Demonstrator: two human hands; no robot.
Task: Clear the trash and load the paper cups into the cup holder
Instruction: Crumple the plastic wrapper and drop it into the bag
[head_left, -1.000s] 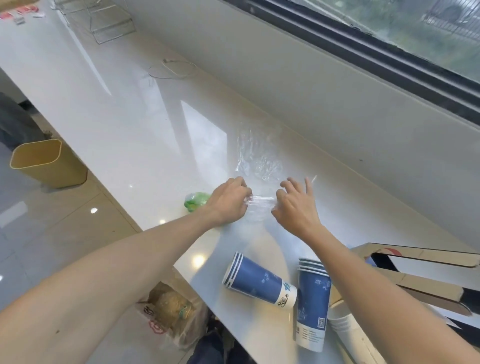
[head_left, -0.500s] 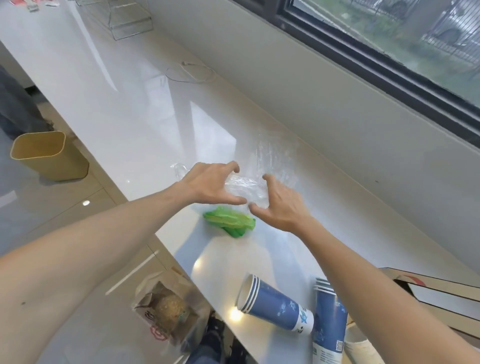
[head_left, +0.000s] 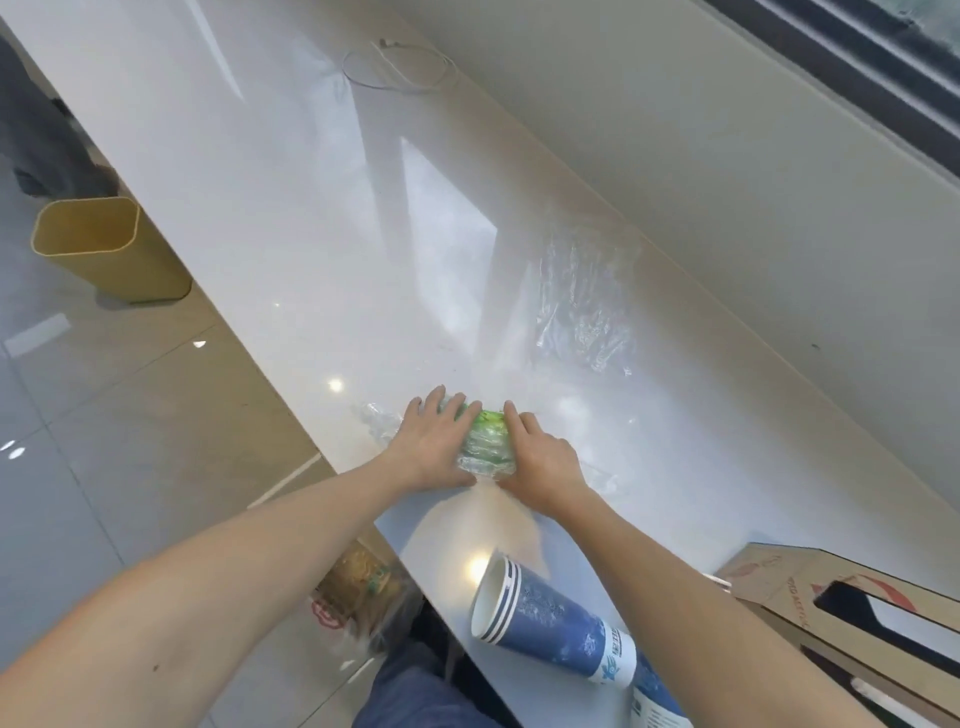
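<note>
A green wad (head_left: 487, 442) wrapped in clear crinkled plastic lies on the white counter (head_left: 291, 218) near its front edge. My left hand (head_left: 434, 441) presses on its left side and my right hand (head_left: 540, 457) on its right side, fingers flat and close together. More clear plastic film (head_left: 587, 306) lies further back by the wall. A stack of blue paper cups (head_left: 550, 621) lies on its side at the lower right, another blue cup (head_left: 657, 699) beside it. A brown cardboard cup holder (head_left: 852, 623) sits at the right edge.
A yellow bin (head_left: 104, 249) stands on the tiled floor to the left. A clear bag with brown contents (head_left: 358, 587) sits on the floor under the counter edge. A thin white cable loop (head_left: 400, 67) lies far back on the counter.
Both hands dropped from the clear film onto the green wad and now press it between them with plastic around it. The view has shifted downward and closer.
</note>
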